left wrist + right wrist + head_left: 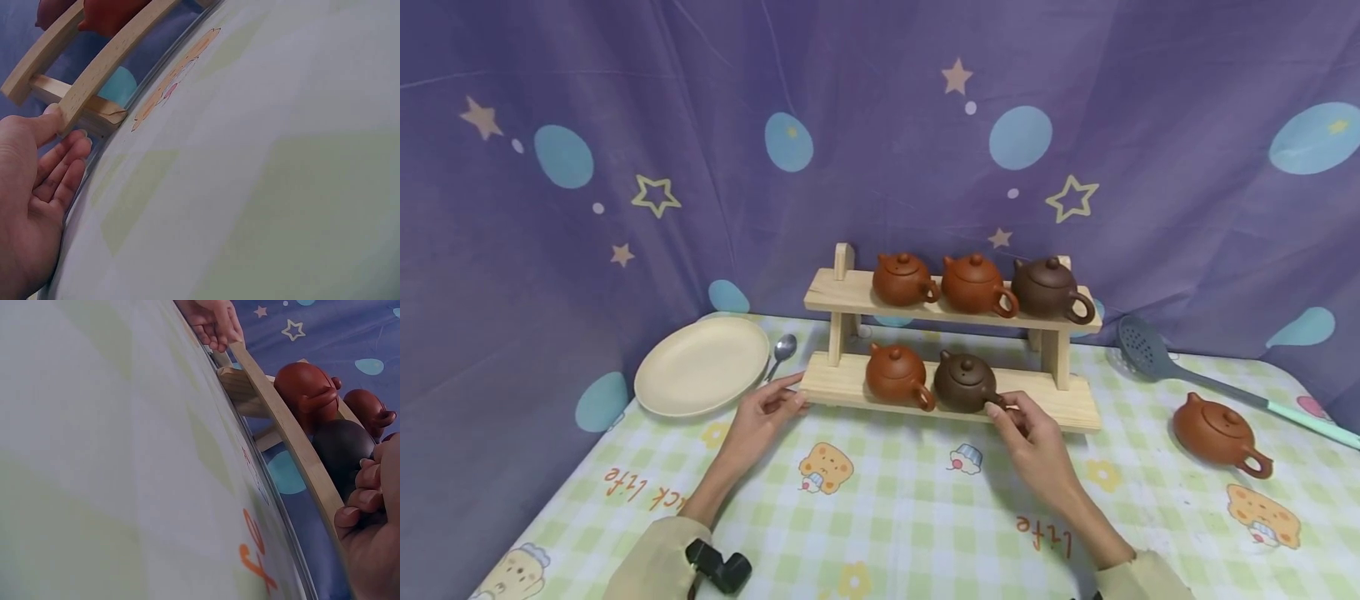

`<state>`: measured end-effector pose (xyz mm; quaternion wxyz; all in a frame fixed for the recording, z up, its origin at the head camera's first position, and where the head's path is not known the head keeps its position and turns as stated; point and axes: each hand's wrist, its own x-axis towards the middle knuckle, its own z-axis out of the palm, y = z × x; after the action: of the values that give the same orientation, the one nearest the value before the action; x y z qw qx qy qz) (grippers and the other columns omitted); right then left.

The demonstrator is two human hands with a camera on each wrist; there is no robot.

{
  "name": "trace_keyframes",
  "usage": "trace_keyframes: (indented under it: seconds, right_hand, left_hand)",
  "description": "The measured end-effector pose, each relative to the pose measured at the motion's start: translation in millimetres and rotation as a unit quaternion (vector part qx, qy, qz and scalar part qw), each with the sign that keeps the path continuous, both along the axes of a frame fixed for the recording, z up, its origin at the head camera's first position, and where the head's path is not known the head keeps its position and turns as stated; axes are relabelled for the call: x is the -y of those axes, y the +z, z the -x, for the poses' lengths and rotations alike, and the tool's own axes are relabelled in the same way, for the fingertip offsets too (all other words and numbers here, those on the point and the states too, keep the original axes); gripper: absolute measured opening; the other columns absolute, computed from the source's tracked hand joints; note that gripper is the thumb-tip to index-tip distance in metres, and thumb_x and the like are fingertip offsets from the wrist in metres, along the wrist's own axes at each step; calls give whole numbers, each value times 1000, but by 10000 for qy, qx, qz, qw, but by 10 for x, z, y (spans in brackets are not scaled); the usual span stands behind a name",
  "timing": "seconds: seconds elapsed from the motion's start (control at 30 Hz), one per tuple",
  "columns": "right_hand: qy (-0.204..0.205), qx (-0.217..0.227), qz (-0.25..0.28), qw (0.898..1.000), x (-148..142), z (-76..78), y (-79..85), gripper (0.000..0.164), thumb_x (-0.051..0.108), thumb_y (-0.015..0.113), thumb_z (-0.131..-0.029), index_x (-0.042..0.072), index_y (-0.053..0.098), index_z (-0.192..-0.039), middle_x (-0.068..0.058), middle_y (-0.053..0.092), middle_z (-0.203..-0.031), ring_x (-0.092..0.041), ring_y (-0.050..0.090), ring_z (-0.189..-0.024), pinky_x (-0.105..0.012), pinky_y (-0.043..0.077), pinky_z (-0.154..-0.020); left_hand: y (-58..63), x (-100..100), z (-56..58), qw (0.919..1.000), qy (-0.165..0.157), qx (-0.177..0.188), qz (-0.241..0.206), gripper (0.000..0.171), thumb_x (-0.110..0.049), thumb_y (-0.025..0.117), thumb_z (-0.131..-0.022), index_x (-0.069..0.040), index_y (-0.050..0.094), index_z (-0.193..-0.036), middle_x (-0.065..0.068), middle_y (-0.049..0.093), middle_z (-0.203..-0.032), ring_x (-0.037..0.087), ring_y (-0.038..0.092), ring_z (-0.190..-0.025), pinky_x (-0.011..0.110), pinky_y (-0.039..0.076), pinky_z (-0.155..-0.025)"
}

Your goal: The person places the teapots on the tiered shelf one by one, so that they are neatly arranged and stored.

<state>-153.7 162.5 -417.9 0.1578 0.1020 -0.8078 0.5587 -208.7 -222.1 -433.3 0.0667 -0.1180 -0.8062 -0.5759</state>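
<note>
A two-tier wooden rack (pixel 842 385) stands at the back of the table. My left hand (pixel 763 423) grips the left end of its lower shelf; in the left wrist view the thumb lies on the board and the other fingers (pixel 62 165) curl below. On that shelf sits a dark brown teapot (pixel 964 382), whose handle my right hand (pixel 1036 442) pinches. Just left of it is a reddish-brown teapot (pixel 895 373). The upper shelf bears two reddish-brown teapots (pixel 901 282) and one dark brown teapot (pixel 1043 287). In the right wrist view, curled fingers (pixel 367 499) partly hide the dark teapot (pixel 342 450).
Left of the rack lie a cream oval plate (pixel 703 367) and a metal spoon (pixel 785 347). To the right are a grey slotted skimmer (pixel 1142 350) with a mint handle and another reddish-brown teapot (pixel 1216 432). A checked cloth (pixel 910 517) covers the table; a purple curtain (pixel 880 75) hangs behind.
</note>
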Motion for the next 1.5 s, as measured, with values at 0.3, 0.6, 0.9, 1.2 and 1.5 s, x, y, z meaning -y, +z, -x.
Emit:
trace_keyframes:
  seconds: [0.3,0.6,0.9,1.2,1.5]
  right_hand:
    - [-53,285,59,9996,-86,-54,39,12,16,61,-107,6,65,-113,5,43,-61,-6,35,-54,-27,31,-48]
    - [-267,55,-91,9996,-360,-115,63,16,17,55,-110,5,64,-118,3,45,-62,-7,35,-50,-31,32,-42]
    - [-902,47,-540,9945,-844,-230,54,21,19,52,-111,4,61,-122,4,45,-61,-6,34,-46,-32,30,-39]
    - [-1571,43,-833,9841,-1310,-380,38,24,23,52,-111,4,60,-121,2,46,-59,-11,34,-46,-33,29,-42]
    - [-1963,507,-833,9757,-1701,-519,17,23,28,53,-110,10,62,-121,21,65,-82,9,57,-73,-13,44,-57]
  left_hand:
    - [-22,11,2,10000,5,38,-5,43,-17,66,-104,1,59,-143,19,73,-102,25,73,-92,21,52,-84]
    - [-12,6,6,10000,-7,21,-17,43,-16,66,-104,0,60,-143,19,73,-102,26,73,-92,21,53,-84]
    - [4,4,15,10000,14,-41,37,42,-17,66,-104,0,60,-142,19,73,-102,28,73,-93,21,52,-85]
    - [12,-2,5,10000,22,-20,4,42,-17,66,-104,0,60,-142,19,73,-101,27,73,-92,21,52,-85]
    - [1,3,1,10000,14,67,-38,43,-16,66,-104,1,59,-142,19,73,-103,27,73,-93,22,53,-86]
